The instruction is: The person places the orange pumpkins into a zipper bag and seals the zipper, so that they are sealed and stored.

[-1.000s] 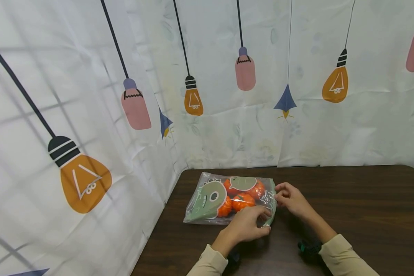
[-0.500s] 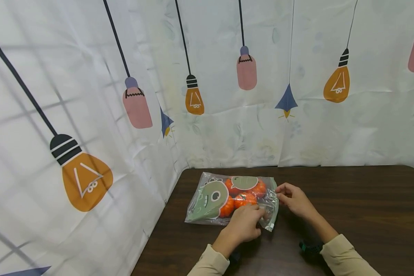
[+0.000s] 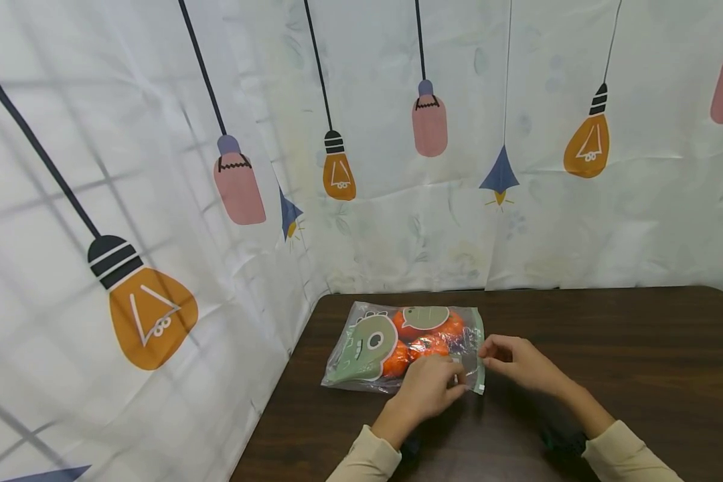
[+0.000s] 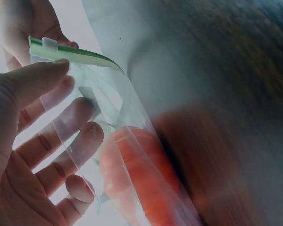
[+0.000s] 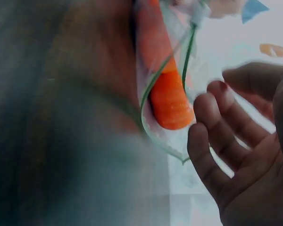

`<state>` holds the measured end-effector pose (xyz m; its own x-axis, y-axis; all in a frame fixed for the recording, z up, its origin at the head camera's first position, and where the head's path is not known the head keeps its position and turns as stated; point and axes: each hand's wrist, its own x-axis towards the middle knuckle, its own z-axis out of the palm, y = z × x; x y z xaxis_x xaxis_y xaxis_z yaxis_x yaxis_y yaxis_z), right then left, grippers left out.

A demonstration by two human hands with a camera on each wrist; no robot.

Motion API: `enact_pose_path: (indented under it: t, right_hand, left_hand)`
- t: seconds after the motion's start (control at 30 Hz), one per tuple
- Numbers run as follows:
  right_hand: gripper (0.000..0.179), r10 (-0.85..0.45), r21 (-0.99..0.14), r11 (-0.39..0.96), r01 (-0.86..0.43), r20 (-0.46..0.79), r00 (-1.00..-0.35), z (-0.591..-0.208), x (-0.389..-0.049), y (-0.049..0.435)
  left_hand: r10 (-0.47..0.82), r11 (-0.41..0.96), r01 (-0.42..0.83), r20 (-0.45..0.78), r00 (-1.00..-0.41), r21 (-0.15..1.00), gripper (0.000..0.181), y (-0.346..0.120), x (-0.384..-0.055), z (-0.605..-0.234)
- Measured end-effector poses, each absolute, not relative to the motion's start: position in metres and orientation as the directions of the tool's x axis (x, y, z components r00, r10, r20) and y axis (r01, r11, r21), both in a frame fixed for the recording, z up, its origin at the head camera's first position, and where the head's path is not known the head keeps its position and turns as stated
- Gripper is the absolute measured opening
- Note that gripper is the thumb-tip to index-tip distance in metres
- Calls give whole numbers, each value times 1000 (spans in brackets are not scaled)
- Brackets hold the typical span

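Observation:
A clear zip bag (image 3: 361,355) with green dinosaur prints lies on the table, holding several orange pumpkin-shaped pieces (image 3: 395,361). Its green-edged mouth faces right and gapes in the right wrist view, with an orange piece (image 5: 172,103) just inside. A white slider (image 4: 49,43) sits at the mouth's near end. My left hand (image 3: 424,388) is over the bag's near edge, fingers loosely bent and spread. In the left wrist view those fingers show through the film; contact is unclear. Beside the mouth is my right hand (image 3: 518,361), fingers relaxed and nothing held.
The dark brown table (image 3: 638,375) extends to the right of the bag. White fabric (image 3: 397,248) printed with lamps hangs behind the table and along its left side. A dark wristband (image 3: 563,438) shows under the right forearm.
My left hand has drawn back left from the slider corner. My right hand has slid nearer along the mouth. The bag's near right corner swung outward, then back.

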<state>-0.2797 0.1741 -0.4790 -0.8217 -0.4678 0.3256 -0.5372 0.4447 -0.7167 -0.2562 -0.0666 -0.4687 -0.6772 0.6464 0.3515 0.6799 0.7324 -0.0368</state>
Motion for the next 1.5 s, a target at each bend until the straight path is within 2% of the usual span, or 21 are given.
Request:
enact_pose_path:
  t: [0.13,0.47,0.8,1.07,1.5]
  right_hand:
    - [7,-565,-716,362,-597,341,-751,-481,-273,174]
    - [17,-614,-705,292,-646,380,-692,-488,-270,171]
    - [10,-572,-672,293,-680,446,-688,-487,-269,167]
    - [18,-549,-634,297,-714,498,-671,-490,-270,163]
    - [15,-516,-611,313,-727,534,-670,-490,-270,160]
  left_hand:
    - [624,745,667,381,-682,-27,15,-66,-256,-469]
    - [588,743,667,424,-688,51,9,-67,-257,-468]
    - [592,743,669,479,-648,-13,8,-67,-256,-467]
    - [576,757,652,508,-640,-35,8,-67,-255,-467]
    - [572,746,666,531,-625,-21,10,-65,-255,-467]
